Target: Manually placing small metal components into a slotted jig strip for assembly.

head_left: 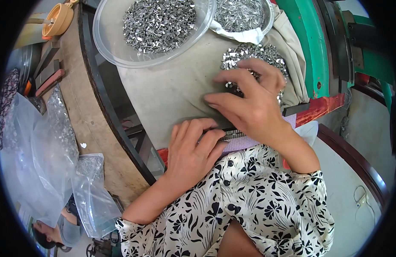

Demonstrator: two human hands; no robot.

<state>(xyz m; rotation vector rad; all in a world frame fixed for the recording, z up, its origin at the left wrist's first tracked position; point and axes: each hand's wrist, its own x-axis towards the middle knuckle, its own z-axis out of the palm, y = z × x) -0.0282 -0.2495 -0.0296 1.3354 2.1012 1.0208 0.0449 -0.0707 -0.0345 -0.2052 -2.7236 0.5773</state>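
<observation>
My left hand [189, 147] is closed, its fingers curled at the left end of a narrow strip of small metal pieces [234, 134] in front of my body. What lies under those fingertips is partly hidden. Above and to the right hovers my right hand [255, 105], fingers spread, with nothing visible between them. Behind it lies a loose pile of shiny metal pieces [268, 53], which the hand partly covers. Both hands are over a grey-beige cloth [163, 98]. A lavender cloth [238, 144] runs along the strip's near side.
A clear plastic bowl [116, 58] of small metal pieces stands at the back, beside a round container [270, 19] of thin metal pins. Green machinery [307, 43] borders the right. Plastic bags [88, 195] and a red-handled tool [50, 82] lie left. Another person [67, 229] sits lower left.
</observation>
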